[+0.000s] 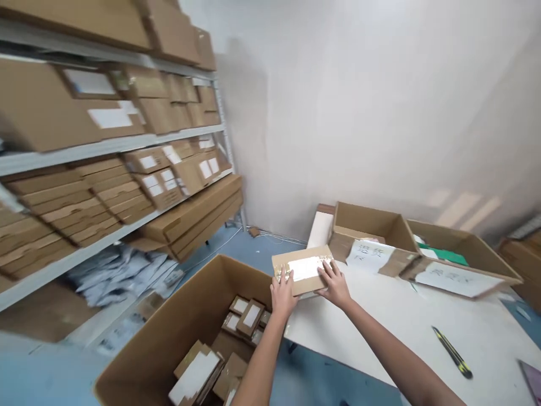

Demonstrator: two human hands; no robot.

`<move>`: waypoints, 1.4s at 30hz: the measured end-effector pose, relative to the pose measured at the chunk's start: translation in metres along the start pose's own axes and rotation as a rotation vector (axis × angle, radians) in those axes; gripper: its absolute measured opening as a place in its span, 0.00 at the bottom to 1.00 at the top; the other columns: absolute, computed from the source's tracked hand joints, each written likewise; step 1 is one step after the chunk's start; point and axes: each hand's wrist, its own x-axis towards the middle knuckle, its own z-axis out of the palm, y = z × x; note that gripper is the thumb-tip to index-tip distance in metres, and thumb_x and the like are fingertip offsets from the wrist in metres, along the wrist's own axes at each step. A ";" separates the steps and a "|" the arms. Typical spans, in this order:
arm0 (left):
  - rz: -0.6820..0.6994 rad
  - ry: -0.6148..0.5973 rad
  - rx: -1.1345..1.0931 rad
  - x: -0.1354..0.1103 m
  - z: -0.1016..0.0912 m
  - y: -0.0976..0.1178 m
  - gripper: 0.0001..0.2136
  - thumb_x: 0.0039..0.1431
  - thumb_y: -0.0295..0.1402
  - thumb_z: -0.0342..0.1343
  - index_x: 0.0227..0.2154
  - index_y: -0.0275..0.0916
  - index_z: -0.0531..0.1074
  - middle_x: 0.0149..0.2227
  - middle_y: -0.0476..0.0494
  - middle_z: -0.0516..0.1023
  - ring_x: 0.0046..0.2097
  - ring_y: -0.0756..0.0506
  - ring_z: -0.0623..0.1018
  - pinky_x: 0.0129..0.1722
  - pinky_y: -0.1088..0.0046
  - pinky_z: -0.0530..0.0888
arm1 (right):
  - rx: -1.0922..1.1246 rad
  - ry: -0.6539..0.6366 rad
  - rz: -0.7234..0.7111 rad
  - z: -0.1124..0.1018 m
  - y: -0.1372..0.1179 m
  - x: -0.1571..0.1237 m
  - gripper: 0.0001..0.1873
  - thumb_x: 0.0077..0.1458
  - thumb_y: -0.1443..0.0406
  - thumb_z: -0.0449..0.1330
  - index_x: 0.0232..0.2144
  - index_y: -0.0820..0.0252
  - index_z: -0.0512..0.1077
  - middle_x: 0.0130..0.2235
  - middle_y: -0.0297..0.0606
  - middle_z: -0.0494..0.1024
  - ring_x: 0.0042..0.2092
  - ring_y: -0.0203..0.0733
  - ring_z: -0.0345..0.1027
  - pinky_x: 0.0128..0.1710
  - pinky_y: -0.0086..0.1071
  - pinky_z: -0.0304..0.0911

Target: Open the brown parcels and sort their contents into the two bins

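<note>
A small flat cardboard parcel (301, 264) with a white label lies at the near left corner of a white table (406, 321). My left hand (282, 294) rests on its left end, fingers stretched over the edge. My right hand (335, 283) presses on its right end, fingers laid flat over the label. Both hands hold the parcel between them on the tabletop.
A large open carton (169, 332) holding several small labelled boxes stands on the blue floor below left. Two open cartons (372, 234) (460, 265) with paper signs sit at the table's back. A utility knife (452, 352) lies on the right. Shelving (105, 169) stacked with flat boxes fills the left.
</note>
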 end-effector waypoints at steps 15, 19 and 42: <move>0.465 -0.412 0.138 0.005 0.159 0.318 0.48 0.54 0.34 0.68 0.75 0.55 0.51 0.79 0.41 0.46 0.72 0.24 0.59 0.61 0.48 0.73 | -0.045 -0.258 0.605 -0.003 0.227 -0.283 0.46 0.57 0.53 0.68 0.73 0.45 0.59 0.76 0.49 0.53 0.75 0.70 0.42 0.62 0.59 0.57; 0.501 -0.428 0.121 0.013 0.159 0.320 0.47 0.56 0.35 0.67 0.75 0.57 0.50 0.79 0.46 0.43 0.73 0.25 0.58 0.62 0.48 0.73 | -0.012 -0.327 0.629 -0.006 0.232 -0.276 0.45 0.61 0.50 0.65 0.74 0.47 0.56 0.77 0.50 0.47 0.76 0.73 0.37 0.62 0.60 0.57; 0.703 -0.262 -0.158 0.137 0.190 0.279 0.35 0.71 0.53 0.47 0.75 0.44 0.54 0.78 0.42 0.46 0.77 0.29 0.46 0.71 0.47 0.60 | -0.012 -0.598 0.839 -0.026 0.126 -0.214 0.57 0.55 0.50 0.69 0.77 0.57 0.48 0.77 0.59 0.43 0.74 0.81 0.39 0.68 0.67 0.39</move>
